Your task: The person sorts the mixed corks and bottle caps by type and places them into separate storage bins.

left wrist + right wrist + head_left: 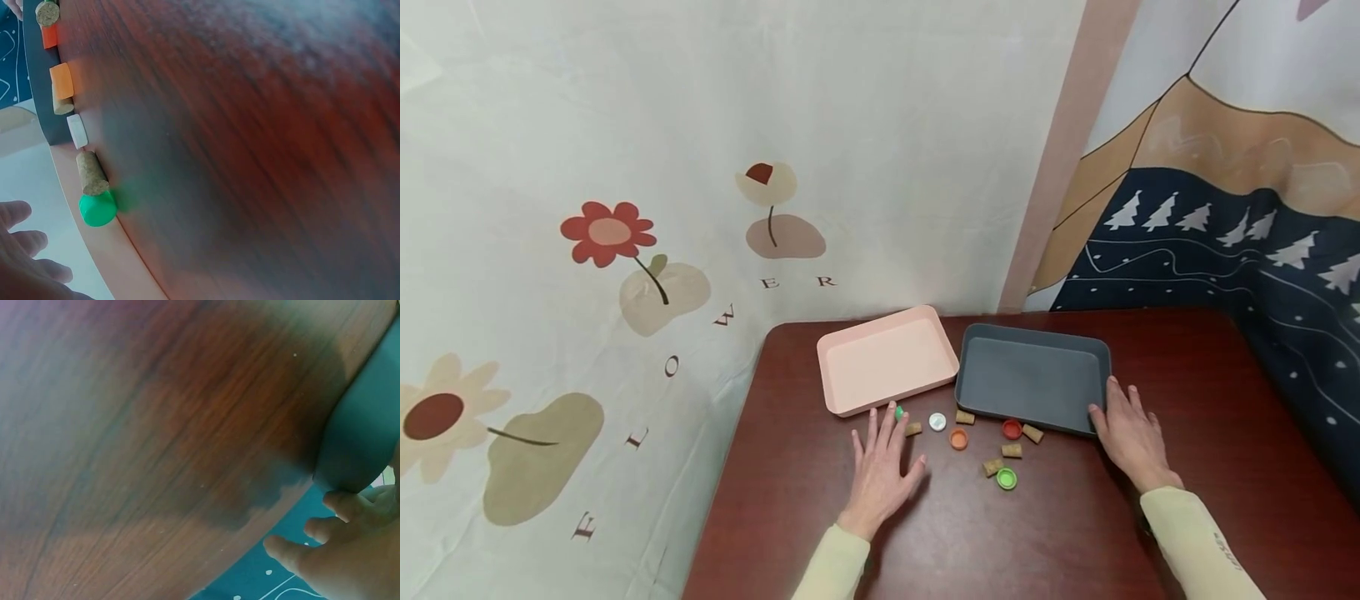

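My left hand (878,479), fingers spread and fairly straight, hovers at the near edge of the pink tray (883,392). Close to its fingertips are a green bottle cap (98,209) and a cork (92,174); it grips neither. On the right, my right hand (1133,437) touches the right side of the dark grey tray (1033,414), fingers extended along the outside near the corner. Between the hands lie a white cap (937,422), an orange cap (958,439), a red cap (1012,429), a lime green cap (1007,478) and several more corks (1011,451).
Both trays stand side by side at the back of a dark red-brown wooden table (1037,542). Behind it hangs a pale curtain (910,167) printed with flowers, with a navy and tan patterned cloth (1195,250) at the right.
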{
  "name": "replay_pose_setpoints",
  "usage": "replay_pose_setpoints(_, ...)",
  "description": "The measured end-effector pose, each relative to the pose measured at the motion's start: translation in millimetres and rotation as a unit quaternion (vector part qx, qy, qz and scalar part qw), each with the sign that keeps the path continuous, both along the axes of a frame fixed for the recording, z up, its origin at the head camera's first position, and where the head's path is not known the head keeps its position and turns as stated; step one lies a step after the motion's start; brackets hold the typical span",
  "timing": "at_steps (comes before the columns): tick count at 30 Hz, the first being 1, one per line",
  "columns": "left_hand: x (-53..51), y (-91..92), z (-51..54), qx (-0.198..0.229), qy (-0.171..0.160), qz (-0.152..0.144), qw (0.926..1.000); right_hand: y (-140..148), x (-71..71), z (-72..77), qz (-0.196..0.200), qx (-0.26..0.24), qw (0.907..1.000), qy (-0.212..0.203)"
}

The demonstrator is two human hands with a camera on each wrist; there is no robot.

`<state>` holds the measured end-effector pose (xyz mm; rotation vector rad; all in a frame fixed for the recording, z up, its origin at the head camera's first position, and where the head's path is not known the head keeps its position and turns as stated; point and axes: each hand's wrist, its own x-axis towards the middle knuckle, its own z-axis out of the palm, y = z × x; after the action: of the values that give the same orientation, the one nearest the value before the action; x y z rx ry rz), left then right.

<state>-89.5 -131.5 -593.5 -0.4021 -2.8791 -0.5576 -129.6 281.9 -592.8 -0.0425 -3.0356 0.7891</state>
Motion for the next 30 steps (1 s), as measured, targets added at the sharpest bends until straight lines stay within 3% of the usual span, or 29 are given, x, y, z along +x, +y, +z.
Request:
replay_pose_setpoints(7,-0.4,1.1,1.1,0.001,-0.005,-0.004,1.0,2,-4.7,4.8,0.022,-0.009,0.9996,-0.018)
replay_pose_setpoints(13,-7.8,10.1,5.0,-0.019,-0.01,-0.041,0.9989,6,-5.3,7.8,0.015,-0.015,0.9992,-0.034)
replay_pose_setpoints(20,-27.8,24.8,10.0,-0.064,-0.011,-0.088,0.994,-4,5.7,10.8,-0.005,-0.001,0.9996,0.028)
replay_pose_setpoints(30,-39.4,44.1,8.8,-0.081,-0.038,-0.1,0.991,-45,35.2,19.0,0.025,0.021,0.9937,0.107)
